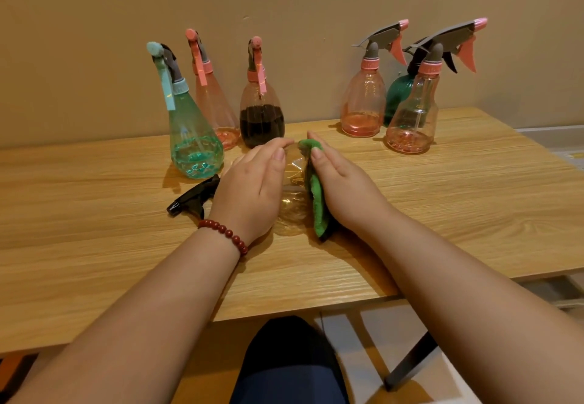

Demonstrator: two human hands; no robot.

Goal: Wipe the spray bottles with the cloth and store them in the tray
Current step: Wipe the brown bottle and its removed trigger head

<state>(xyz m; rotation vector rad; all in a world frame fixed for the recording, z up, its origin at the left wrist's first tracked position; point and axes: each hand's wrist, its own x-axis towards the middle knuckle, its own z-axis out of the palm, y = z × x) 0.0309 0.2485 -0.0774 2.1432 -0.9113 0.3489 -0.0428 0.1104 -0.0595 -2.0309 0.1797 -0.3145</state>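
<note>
Bottle (294, 201) on table (442, 214) btw your L grip (252, 188) & R grip (344, 188); 3 bottles (262, 119) behind-left, 3 more (361, 109) behind-right; trigger head (192, 201) left.

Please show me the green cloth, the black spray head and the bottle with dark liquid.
green cloth (317, 204), head view, its lower fold.
black spray head (194, 196), head view, its body.
bottle with dark liquid (261, 125), head view, its dark lower half.
</note>
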